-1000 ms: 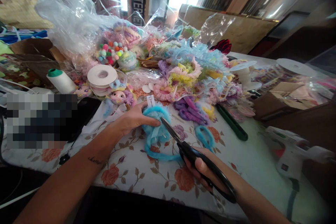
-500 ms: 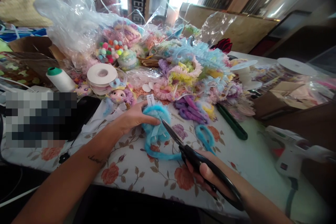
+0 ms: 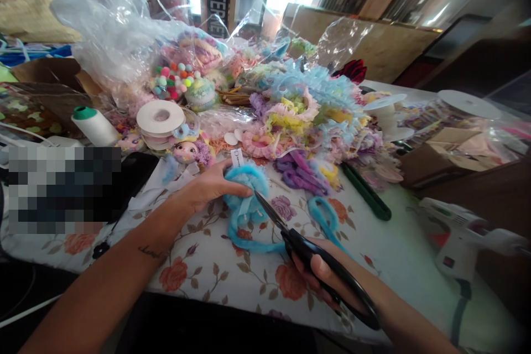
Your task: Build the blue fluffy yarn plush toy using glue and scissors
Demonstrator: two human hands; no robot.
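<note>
My left hand (image 3: 215, 183) is closed on a fluffy light-blue craft piece (image 3: 248, 180), thumb on top and the other fingers hidden behind it. A small white printed tag (image 3: 237, 157) sticks up from the piece's upper edge. Black-handled scissors (image 3: 305, 243) are in my right hand (image 3: 317, 274), their blades looking closed and their tips against the piece, close to my left thumb. From the piece a strand of blue fuzzy yarn (image 3: 257, 245) curves down and passes behind the scissors, and a loop of similar yarn lies to the right.
Beyond my hands spreads a heap of pastel ruffled trims (image 3: 315, 88). A ribbon spool (image 3: 160, 118), a thread cone (image 3: 94, 127) and a black phone-like slab (image 3: 133, 182) lie left. On the right are a dark green cutter (image 3: 367, 193), a glue gun (image 3: 452, 232) and a cardboard box (image 3: 448, 155).
The scissors and my right hand have shifted very slightly to the left. My left hand keeps its hold on the blue piece, almost unmoved.
</note>
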